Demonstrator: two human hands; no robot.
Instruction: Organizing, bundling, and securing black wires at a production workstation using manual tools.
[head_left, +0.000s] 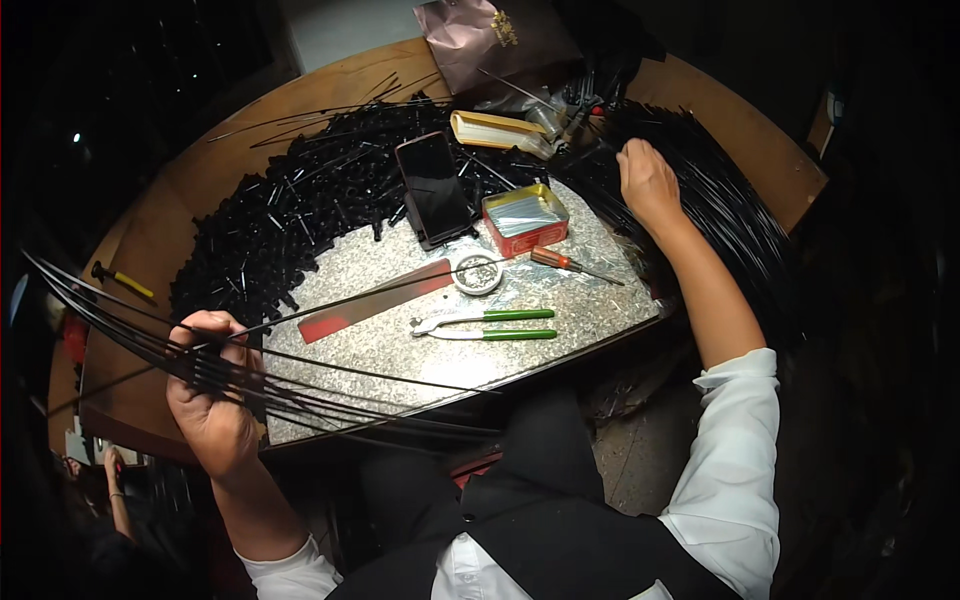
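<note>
My left hand (215, 400) is closed around a loose bundle of long thin black rods (120, 330), which fan out on both sides of it. One rod slants over the work surface past the small white dish (477, 287), which holds tiny shiny pieces. At the far right, my right hand (648, 185) is closed at the edge of a large heap of similar black rods (725, 205). Its fingertips are hidden, so what they grip cannot be made out. Between my hands lie green-handled pliers (518, 314) and an orange-handled screwdriver (550, 258).
A red tin (528, 240) of thin pale sticks stands behind the dish, beside a propped dark phone (435, 185). A flat grey-and-red strip (380, 298) lies on the speckled board (590, 310). Small black parts (290, 200) are heaped far left. Another person's arm (118, 505) shows lower left.
</note>
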